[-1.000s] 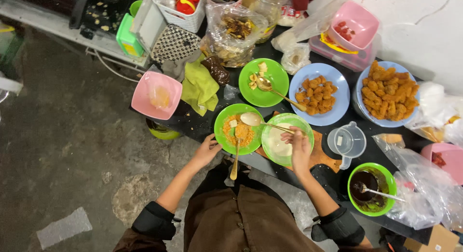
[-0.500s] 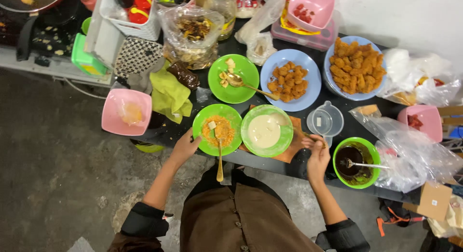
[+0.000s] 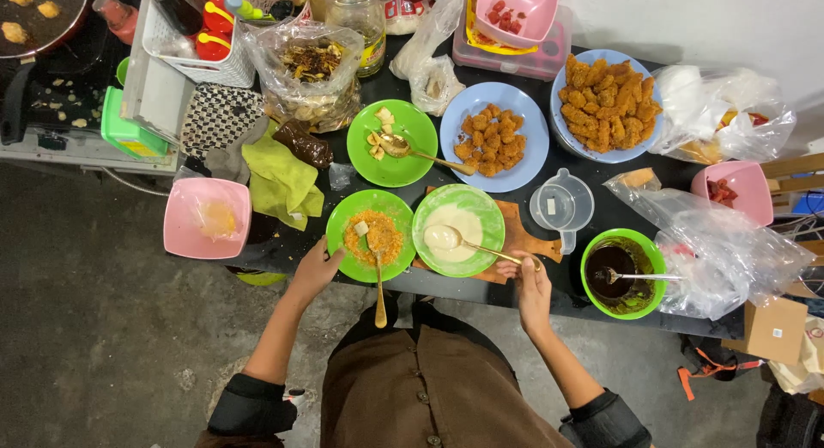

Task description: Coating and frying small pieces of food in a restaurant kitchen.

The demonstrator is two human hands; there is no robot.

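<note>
While left hand (image 3: 316, 270) steadies crumb bowl (image 3: 371, 235), right hand (image 3: 530, 287) grips batter spoon (image 3: 468, 243)

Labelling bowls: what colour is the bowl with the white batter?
Green bowl, holding white batter, seen best in the head view; the right hand holds its spoon.

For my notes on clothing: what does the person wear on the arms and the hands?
Both forearms are bare. Dark sleeves are pushed up and bunched near the elbows. The left hand and the right hand show no gloves; no watch or bracelet is visible on the wrists. The garment over the torso is brown with buttons.
</note>
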